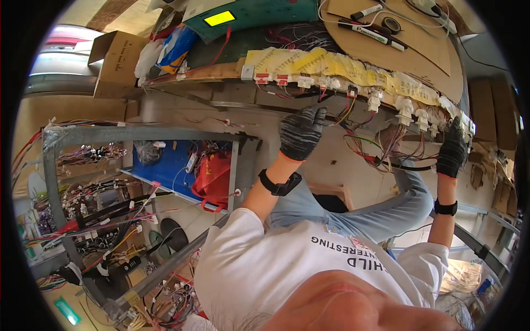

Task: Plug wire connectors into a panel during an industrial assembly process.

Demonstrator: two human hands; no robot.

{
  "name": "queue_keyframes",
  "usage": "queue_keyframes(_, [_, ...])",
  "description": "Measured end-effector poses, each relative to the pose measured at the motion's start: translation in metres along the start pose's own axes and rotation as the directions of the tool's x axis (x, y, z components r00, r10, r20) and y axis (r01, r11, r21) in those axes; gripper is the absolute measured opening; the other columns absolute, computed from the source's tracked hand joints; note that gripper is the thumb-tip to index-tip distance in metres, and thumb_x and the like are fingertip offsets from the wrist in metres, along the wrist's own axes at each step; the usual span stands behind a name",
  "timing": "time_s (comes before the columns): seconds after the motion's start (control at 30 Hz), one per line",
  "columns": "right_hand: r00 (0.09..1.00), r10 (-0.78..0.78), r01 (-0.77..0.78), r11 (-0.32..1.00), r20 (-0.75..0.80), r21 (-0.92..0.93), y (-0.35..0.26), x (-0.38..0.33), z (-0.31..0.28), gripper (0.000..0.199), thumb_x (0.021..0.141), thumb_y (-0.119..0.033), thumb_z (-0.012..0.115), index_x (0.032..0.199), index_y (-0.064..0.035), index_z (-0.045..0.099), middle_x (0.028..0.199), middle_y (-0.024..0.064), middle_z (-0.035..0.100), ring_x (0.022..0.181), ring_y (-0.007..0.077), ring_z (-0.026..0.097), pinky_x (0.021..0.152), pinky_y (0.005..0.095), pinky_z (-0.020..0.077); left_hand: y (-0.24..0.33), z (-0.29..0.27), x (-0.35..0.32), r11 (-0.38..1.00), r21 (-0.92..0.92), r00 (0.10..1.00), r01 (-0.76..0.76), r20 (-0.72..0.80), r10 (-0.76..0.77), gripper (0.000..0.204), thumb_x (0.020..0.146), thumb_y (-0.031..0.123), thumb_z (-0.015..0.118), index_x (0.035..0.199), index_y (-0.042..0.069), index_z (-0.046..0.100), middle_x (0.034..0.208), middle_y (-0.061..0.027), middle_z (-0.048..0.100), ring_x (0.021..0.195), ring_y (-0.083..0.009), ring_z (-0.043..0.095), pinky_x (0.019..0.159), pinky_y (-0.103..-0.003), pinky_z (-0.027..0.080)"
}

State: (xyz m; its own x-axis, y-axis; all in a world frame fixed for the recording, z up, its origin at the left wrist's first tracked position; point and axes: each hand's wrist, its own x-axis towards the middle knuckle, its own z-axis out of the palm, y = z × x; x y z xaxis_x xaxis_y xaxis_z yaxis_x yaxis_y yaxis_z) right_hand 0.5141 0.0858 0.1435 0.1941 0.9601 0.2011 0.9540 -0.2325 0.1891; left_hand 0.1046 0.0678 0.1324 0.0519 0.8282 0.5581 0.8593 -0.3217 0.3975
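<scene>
Reaching up with both gloved hands to the underside edge of a workbench (221,71). Left hand (301,132) in a dark grey knit glove, fingers loosely curled together, fingertips touching the wires (353,118) hanging just below a row of white connectors (406,107) along the bench's front edge; cannot tell if pinching any single wire. Right hand (452,149) in a darker glove, closed around a bundle of red and dark wires (395,146) near the right end of that edge. Yellow paper strips (331,63) lying along the edge above the connectors. Black markers (367,30) and a tape roll (392,25) resting on brown cardboard (425,55) toward the far right corner. Wearing black wristbands (280,185) on both wrists. Metal rack (72,182) with more wire bundles standing at left.
</scene>
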Motion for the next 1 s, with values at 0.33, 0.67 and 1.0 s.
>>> queue_keyframes(0.33, [0.927,-0.197,0.185,0.98,-0.32,-0.067,0.025,0.003,-0.002,0.047,0.081,-0.003,0.041,0.128,-0.0036,0.038,0.122,0.0177,0.048,0.111,0.0305,0.047,0.097,0.0389,0.0351,-0.06,0.007,-0.021,0.911,-0.084,0.898,0.403,-0.154,-0.412,0.014,0.085,0.017,0.055,0.079,0.005,0.06,0.059,-0.0067,0.057,0.048,-0.0191,0.051,0.049,-0.03,0.04])
queue_keyframes(0.67, [0.857,-0.217,-0.514,-0.291,0.468,0.807,-0.172,-0.088,-0.082,0.025,0.082,-0.029,0.056,0.095,-0.0092,0.048,0.086,0.009,0.057,0.085,0.0261,0.057,0.07,0.0342,0.0456,-0.05,0.001,-0.028,0.496,-0.716,0.791,0.491,0.128,-0.598,0.01,0.086,0.014,0.054,0.079,0.007,0.055,0.054,0.002,0.046,0.043,-0.006,0.042,0.037,-0.021,0.031])
queue_keyframes(1.0, [0.942,-0.076,-0.336,-0.148,0.328,0.93,-0.2,-0.085,-0.06,0.011,0.082,-0.01,0.057,0.08,-0.0102,0.046,0.07,0.0055,0.051,0.066,0.0191,0.051,0.053,0.0315,0.0411,-0.054,-0.012,-0.052,0.479,-0.687,0.762,0.547,0.171,-0.625,0.01,0.086,0.014,0.055,0.082,0.006,0.059,0.056,0.0038,0.049,0.046,-0.003,0.043,0.041,-0.019,0.033])
